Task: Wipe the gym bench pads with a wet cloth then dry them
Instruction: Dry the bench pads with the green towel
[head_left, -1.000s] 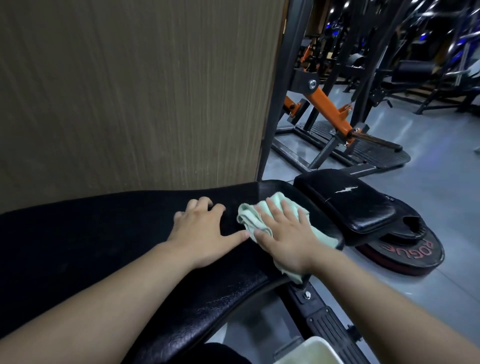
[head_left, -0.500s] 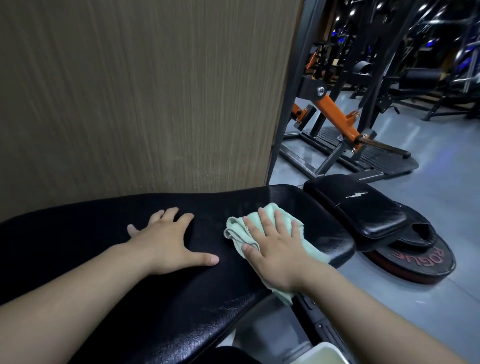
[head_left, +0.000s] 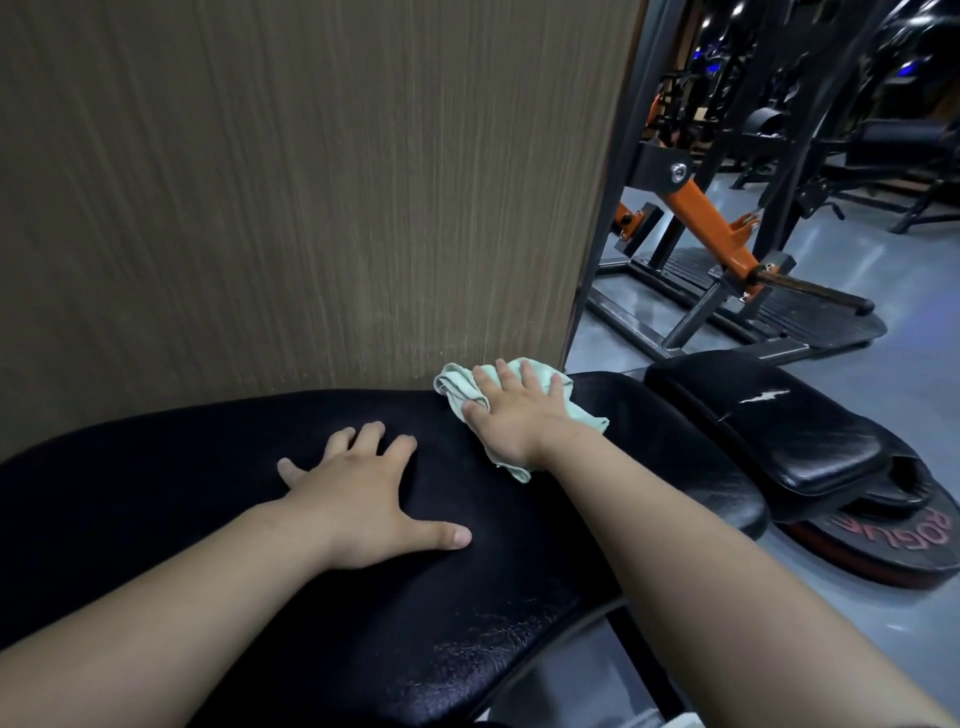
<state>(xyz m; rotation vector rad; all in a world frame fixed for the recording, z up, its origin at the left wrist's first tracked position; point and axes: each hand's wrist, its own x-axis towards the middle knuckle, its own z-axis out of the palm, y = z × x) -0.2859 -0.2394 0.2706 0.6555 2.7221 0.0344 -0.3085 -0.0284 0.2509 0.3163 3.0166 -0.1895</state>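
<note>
Currently, the pale mint-green crumpled cloth lies at the far edge of the long black padded vinyl bench pad, close against the brown wood-grain wall panel. The right hand lies flat on top of it, fingers straight and slightly spread. They press the cloth onto the pad rather than curling round it, and cloth shows beyond the fingertips and below the wrist. The left hand rests palm-down on the same pad, nearer the person and apart from the cloth. Its 4 fingers and thumb are splayed and relaxed, holding nothing.

The wall panel rises directly behind the pad and blocks the view beyond it on the left. At its right edge stands a black upright steel post. Just right of the long pad sits a smaller black padded seat with a white emblem. It lies partly over a round black weight plate with red lettering on the glossy grey floor. Behind these stands a black-framed machine with an orange arm, and farther back is more dark gym equipment, too dim to make out. The white corner of some container shows at the bottom edge.
</note>
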